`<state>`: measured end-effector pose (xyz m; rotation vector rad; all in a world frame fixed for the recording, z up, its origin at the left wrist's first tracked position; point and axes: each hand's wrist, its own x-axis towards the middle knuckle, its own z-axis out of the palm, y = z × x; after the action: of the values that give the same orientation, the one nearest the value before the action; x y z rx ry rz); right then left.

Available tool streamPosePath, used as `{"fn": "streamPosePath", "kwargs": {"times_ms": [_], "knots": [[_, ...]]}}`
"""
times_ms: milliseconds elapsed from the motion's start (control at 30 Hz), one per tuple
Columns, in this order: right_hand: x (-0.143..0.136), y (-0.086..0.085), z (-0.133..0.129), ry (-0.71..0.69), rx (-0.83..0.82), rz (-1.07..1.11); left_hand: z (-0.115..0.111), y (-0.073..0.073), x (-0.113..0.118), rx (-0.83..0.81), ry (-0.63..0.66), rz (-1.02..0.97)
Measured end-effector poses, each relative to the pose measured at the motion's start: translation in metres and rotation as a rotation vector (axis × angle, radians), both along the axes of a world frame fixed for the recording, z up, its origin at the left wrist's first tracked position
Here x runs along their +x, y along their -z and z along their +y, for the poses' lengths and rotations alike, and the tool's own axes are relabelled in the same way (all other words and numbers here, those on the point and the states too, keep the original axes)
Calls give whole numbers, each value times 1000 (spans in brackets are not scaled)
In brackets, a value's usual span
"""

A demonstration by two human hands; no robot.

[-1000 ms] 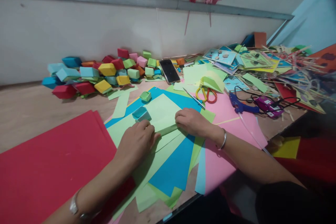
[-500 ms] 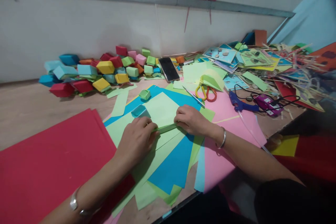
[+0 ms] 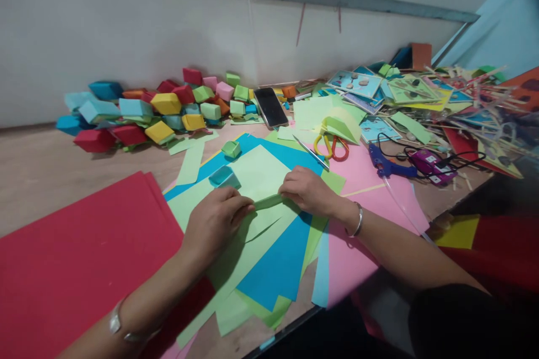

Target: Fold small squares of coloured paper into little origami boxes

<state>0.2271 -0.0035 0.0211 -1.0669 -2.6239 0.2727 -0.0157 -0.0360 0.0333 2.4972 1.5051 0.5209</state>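
Between my two hands stretches a narrow folded strip of green paper (image 3: 268,201). My left hand (image 3: 217,212) pinches its left end, and my right hand (image 3: 304,189) pinches the right end. Both hands are closed, and the fingers cover the strip's ends. Beneath them lie fanned sheets of light green paper (image 3: 259,165) and blue paper (image 3: 275,263). Just beyond my left hand sits a small light blue folded paper box (image 3: 224,178), with a smaller green paper box (image 3: 231,149) behind it.
Red sheets (image 3: 84,258) lie at left. Colourful paper boxes (image 3: 166,104) are heaped along the wall beside a phone (image 3: 270,107). Scissors (image 3: 332,147), a silver pen (image 3: 310,151) and a blue glue gun (image 3: 389,164) lie at right, before piled cards (image 3: 357,84). Pink paper (image 3: 353,258) reaches the table edge.
My left hand's fingers have shifted slightly on the strip, and the strip is raised a little, with a shadow on the paper below. The view has tilted slightly.
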Motion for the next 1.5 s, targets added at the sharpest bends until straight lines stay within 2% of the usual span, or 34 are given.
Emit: {"fn": "streamPosePath", "kwargs": {"times_ms": [267, 400, 533, 667, 767, 833, 900, 967, 1000, 1033, 1067, 1167, 1233, 1267, 1333, 1400, 1500], "knots": [[2, 7, 3, -53, 34, 89, 5, -12, 1, -207, -56, -135], [3, 7, 3, -77, 64, 182, 6, -15, 0, -151, -32, -140], [3, 1, -2, -38, 65, 319, 4, -17, 0, -106, -32, -163], [2, -4, -7, 30, -88, 487, -1, -18, 0, -180, -58, -328], [2, -10, -9, 153, -283, 752, -5, -20, -1, -77, -179, -478], [5, -17, -10, 141, -412, 859, -7, -22, -1, 21, -278, -558], [6, -24, -13, -98, -561, 729, -9, -23, -1, 71, -342, -613], [6, -28, -16, -419, -654, 443, -9, -22, 0, 74, -356, -631], [5, -27, -17, -454, -614, 354, -8, -22, 0, 66, -355, -632], [3, -25, -17, -431, -547, 284, -8, -21, 1, 57, -351, -633], [2, -21, -16, -347, -459, 233, -7, -20, 1, 50, -348, -634], [1, -5, -8, 33, -181, 130, -7, -19, 1, 42, -343, -631], [3, 3, -3, 194, -57, 80, -7, -18, 2, 46, -342, -620], [5, 5, -1, 211, -24, 68, -7, -18, 3, 41, -338, -613], [6, 6, 1, 150, -11, 62, -6, -16, 3, 0, -308, -588], [5, 2, 0, 69, -31, 41, -5, -13, 4, -58, -273, -537], [3, -6, -3, 28, -58, -20, -2, -8, 3, -117, -261, -458]]}}
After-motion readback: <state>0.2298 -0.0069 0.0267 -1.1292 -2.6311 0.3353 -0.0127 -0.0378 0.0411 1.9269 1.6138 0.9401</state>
